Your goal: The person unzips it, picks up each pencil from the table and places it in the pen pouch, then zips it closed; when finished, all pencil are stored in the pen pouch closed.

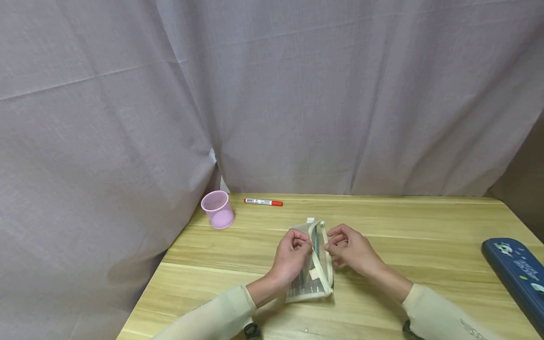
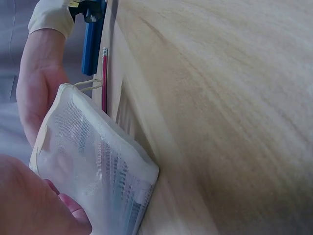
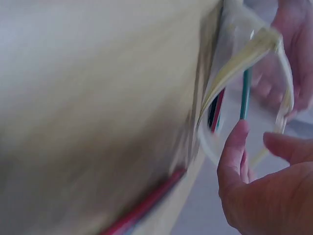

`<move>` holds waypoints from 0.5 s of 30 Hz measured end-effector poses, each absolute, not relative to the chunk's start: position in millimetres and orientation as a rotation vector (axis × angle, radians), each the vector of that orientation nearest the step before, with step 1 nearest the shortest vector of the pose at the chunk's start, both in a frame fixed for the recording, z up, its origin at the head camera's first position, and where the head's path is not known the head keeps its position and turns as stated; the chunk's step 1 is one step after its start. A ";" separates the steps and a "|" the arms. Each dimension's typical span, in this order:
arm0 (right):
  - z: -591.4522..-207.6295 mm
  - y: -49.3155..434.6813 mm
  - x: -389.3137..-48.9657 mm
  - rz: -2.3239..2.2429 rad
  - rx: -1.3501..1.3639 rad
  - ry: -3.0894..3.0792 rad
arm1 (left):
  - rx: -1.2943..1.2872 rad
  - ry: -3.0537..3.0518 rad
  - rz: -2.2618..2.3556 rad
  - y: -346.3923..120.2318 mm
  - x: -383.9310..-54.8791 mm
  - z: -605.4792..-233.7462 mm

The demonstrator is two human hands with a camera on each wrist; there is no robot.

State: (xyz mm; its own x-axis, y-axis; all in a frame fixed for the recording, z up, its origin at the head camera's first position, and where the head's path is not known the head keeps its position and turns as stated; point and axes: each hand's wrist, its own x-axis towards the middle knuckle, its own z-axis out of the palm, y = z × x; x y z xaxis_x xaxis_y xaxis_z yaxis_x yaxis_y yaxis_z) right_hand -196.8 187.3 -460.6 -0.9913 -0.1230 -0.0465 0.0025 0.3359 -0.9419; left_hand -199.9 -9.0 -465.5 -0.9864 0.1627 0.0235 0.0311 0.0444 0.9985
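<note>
A cream-edged mesh pencil pouch [image 1: 303, 296] rests on the table, its zipped mouth spread apart. My left hand [image 1: 289, 259] pinches the near-left edge of that mouth between thumb and fingers. At the opposite edge is my right hand [image 1: 356, 252], thumb and forefinger bent but apart. A green pencil [image 3: 246, 93] stands in the mouth, its lower end close to the right forefinger's tip in the right wrist view. Through the mesh several more pencils show. Outside the pouch, a red pencil [image 2: 104, 81] lies on the table, hidden in the head view.
A pink cup [image 1: 217, 212] stands at the back left, with a red-capped marker [image 1: 263, 202] lying to its right. At the far right edge lies a dark blue pencil case [image 1: 516, 274]. Grey curtains [image 1: 297, 118] hang behind and left of the wooden table [image 1: 416, 226].
</note>
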 end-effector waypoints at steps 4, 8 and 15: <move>-457.9 211.2 -198.3 -1.619 -0.232 2.614 | 0.163 2.207 2.111 -11.6 -200.5 -462.7; -455.4 235.1 -201.1 -1.420 -0.306 2.776 | 0.143 2.193 2.132 -15.7 -202.6 -460.3; -460.2 277.0 -218.1 -1.341 -0.392 2.678 | 0.121 2.190 2.151 -20.1 -204.8 -455.7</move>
